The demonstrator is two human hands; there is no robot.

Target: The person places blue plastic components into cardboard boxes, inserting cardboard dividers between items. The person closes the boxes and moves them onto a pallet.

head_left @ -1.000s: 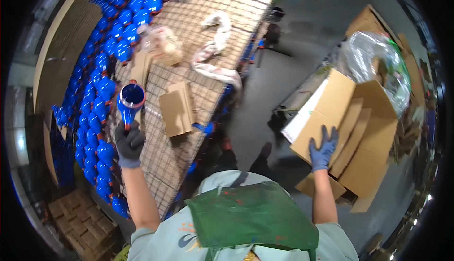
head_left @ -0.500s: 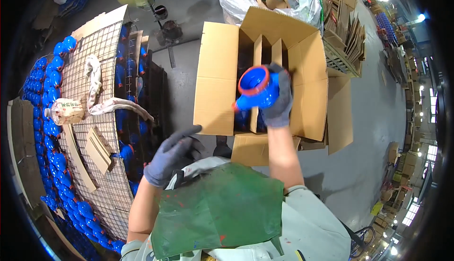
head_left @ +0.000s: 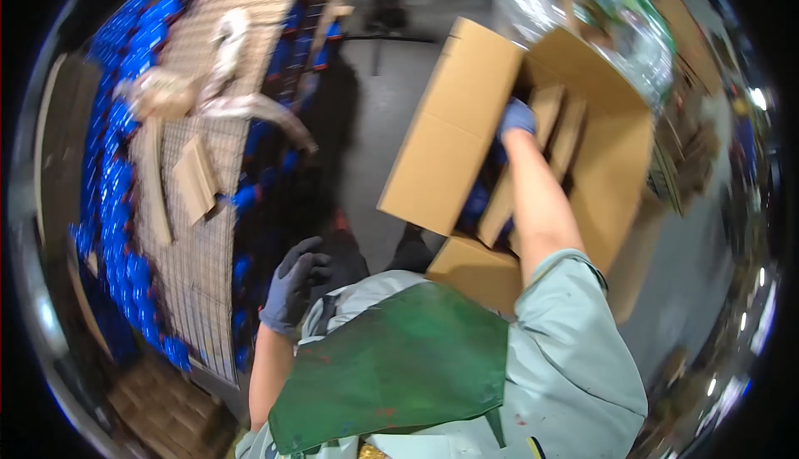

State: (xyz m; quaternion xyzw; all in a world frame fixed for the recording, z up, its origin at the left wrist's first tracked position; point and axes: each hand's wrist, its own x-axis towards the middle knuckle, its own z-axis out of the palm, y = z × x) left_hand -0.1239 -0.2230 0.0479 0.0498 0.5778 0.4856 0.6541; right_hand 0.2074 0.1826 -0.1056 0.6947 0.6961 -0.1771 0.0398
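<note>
My right hand (head_left: 518, 117), in a grey-blue glove, reaches down into the open cardboard box (head_left: 449, 130). Its fingers are hidden behind the box wall and the dividers, and so is anything in them. Upright cardboard dividers (head_left: 545, 118) split the box into narrow slots. Glossy blue parts (head_left: 476, 203) lie in the slot nearest the left flap. My left hand (head_left: 295, 287), gloved as well, hovers beside the wire-mesh rack (head_left: 212, 288) with its fingers loosely apart and nothing in them.
On the rack lie cardboard strips (head_left: 196, 178), a twisted pale cloth (head_left: 250, 108) and a blurred plastic jug (head_left: 162, 93). Rows of blue parts with red rims (head_left: 125, 201) line its left side. Behind the box sits a clear plastic bag (head_left: 583, 9).
My right hand has gone down into the box; the blue, red-rimmed pipe fitting it held is now out of sight. My left hand has drawn back slightly. The view has turned.
</note>
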